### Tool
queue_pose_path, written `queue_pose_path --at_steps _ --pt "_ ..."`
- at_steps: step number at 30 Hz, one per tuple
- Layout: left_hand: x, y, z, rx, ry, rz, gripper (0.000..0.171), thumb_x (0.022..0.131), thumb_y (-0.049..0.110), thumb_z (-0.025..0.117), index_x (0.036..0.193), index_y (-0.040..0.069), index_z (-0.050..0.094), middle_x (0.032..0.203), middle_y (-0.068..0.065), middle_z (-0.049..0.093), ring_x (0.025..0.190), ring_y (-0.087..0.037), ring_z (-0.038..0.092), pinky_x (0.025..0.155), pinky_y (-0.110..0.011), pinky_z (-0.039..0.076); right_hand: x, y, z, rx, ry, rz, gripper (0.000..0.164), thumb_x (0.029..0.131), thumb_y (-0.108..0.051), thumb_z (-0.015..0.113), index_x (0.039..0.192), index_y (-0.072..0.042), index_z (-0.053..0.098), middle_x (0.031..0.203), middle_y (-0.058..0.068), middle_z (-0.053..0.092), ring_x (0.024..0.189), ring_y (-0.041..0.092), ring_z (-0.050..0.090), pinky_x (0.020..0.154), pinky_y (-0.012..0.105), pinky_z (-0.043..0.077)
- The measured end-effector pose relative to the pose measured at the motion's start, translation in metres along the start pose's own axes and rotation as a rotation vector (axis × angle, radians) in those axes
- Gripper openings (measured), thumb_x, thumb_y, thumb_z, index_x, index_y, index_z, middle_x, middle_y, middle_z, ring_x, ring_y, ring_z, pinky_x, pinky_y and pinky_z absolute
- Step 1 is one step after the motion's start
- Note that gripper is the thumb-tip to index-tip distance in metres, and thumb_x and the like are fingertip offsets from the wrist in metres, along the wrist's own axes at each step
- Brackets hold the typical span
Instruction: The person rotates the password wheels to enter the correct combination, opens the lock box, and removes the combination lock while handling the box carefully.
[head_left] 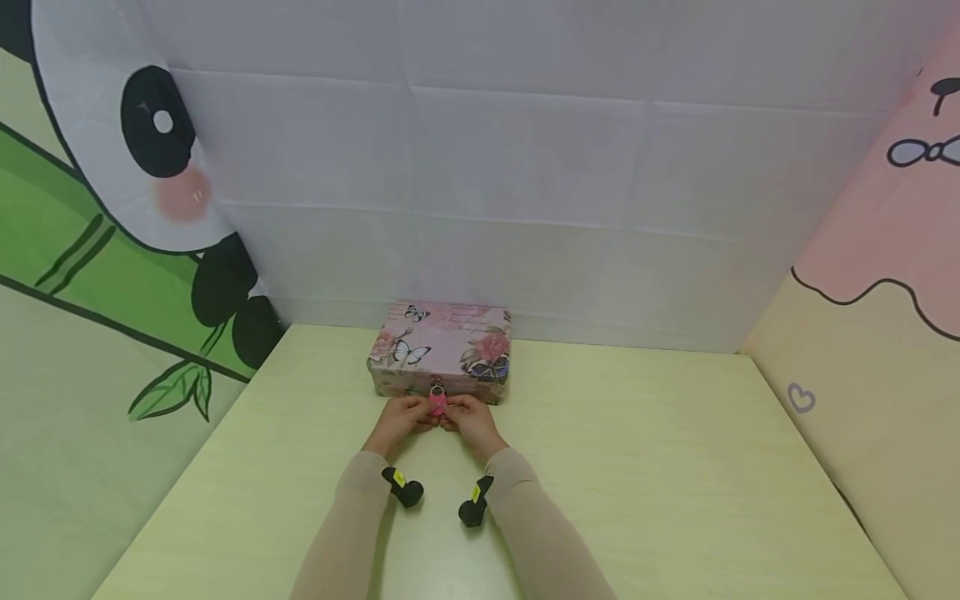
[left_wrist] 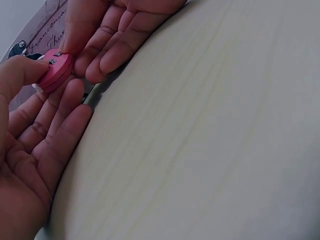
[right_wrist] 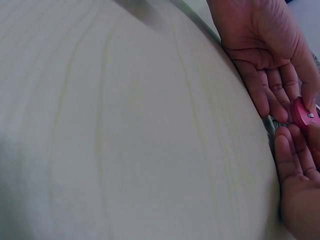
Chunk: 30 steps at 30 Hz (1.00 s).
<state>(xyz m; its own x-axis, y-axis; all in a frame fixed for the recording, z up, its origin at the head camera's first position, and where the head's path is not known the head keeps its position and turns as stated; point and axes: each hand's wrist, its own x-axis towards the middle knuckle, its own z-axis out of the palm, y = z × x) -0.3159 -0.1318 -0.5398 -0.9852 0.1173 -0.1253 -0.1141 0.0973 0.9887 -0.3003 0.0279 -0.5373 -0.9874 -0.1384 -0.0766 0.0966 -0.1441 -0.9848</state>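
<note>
Pink marks the lock (head_left: 437, 402), which sits low at the middle of the box's front side, its shackle just at the metal clasp (head_left: 437, 384); you cannot tell from these views whether the shackle is latched. Your left hand (head_left: 401, 419) and right hand (head_left: 474, 419) are both clamped on it, one from each side, thumbs on the face and fingers curled beneath. That two-sided pinch probably steadies so small a thing while leaving the thumbs near the little wheels (left_wrist: 52, 61) on its face, whose marks are too small to read. The face is turned up and back toward you, likely so that you can see those wheels.

The flowered box (head_left: 450, 337) rests flat on the table (head_left: 637, 467), lid down, near the white cloth (head_left: 525, 167) behind. Its clasp side faces you, which seems to suit handling the lock without turning the box. Your fingers lie low by the tabletop, perhaps for steadiness. The black camera (head_left: 408, 493) at your left cuff and its twin (head_left: 472, 512) at the right angle inward, apart from each other.
</note>
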Motion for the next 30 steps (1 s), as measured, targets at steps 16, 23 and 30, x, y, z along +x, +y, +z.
queue_pose_path --at_steps 16,23,30 --pt "0.002 0.003 0.004 -0.01 0.064 -0.057 0.033 0.099 0.016 0.055 0.113 -0.012 0.064 0.078 -0.004 0.069 0.07 -0.01 0.065 0.066 -0.022 0.058 -0.002 -0.007 0.001 0.027 -0.001 0.008 0.022 0.097 0.006 0.056 0.115 0.018 0.057 0.091 0.024 0.067 0.076 0.017 0.064 0.075 0.033 0.059" --pt "0.001 0.001 0.004 -0.02 0.059 -0.048 0.03 0.098 0.014 0.057 0.11 -0.012 0.066 0.079 -0.005 0.069 0.069 -0.01 0.065 0.066 -0.023 0.058 -0.001 -0.001 0.001 0.027 0.021 0.002 0.022 0.097 0.004 0.059 0.115 0.016 0.058 0.092 0.021 0.069 0.076 0.016 0.065 0.072 0.03 0.059" --pt "0.0 0.0 0.003 -0.018 0.065 -0.03 0.026 0.097 0.012 0.059 0.105 -0.012 0.065 0.079 -0.007 0.07 0.07 -0.011 0.066 0.067 -0.025 0.059 -0.002 0.0 0.002 0.048 0.024 -0.001 0.02 0.096 0.005 0.059 0.113 0.016 0.058 0.088 0.018 0.069 0.073 0.015 0.064 0.071 0.028 0.059"
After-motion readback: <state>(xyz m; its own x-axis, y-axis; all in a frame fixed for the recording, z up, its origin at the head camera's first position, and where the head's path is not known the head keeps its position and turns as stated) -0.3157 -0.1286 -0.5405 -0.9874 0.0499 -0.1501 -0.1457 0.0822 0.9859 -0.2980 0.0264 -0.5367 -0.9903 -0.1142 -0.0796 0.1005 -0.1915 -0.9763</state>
